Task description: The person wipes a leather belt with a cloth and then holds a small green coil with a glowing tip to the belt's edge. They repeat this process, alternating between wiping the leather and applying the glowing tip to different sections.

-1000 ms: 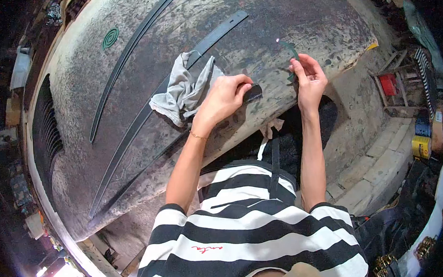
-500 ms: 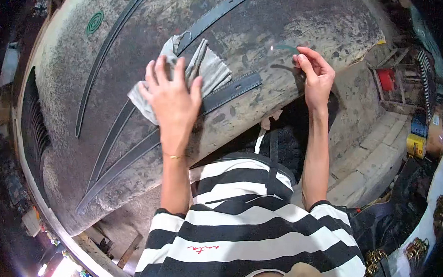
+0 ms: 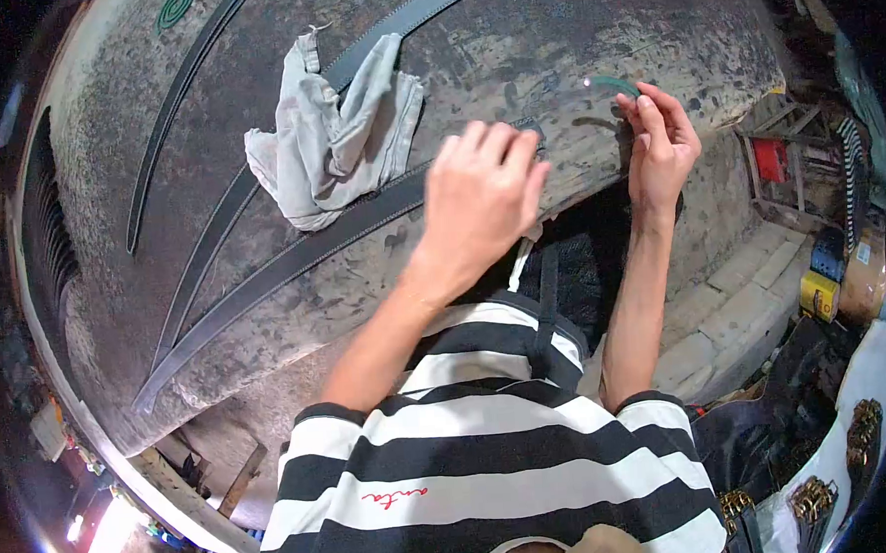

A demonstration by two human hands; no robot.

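Observation:
My left hand (image 3: 481,196) is at the right end of the nearest dark stitched leather belt (image 3: 306,252). Its fingers curl over the belt's far edge and the thumb lies at the near edge; the fingertips are hidden. Between thumb and fingers, my right hand (image 3: 665,155) pinches a short curved piece of green mosquito coil (image 3: 617,84), whose tip glows. A crumpled grey cloth (image 3: 341,137) lies across a second belt (image 3: 405,23) and against the nearest one. No hand touches the cloth.
A third dark strap (image 3: 179,105) and a green spiral mosquito coil (image 3: 176,7) lie farther left on the worn, curved work surface (image 3: 551,41). To the right stand a wooden stool frame (image 3: 796,173) and a yellow box (image 3: 819,295). Several buckled belts (image 3: 813,499) hang at lower right.
My left hand has left the cloth and moved right to the belt's end. The right hand still holds the coil piece, slightly farther right. The view has shifted a little.

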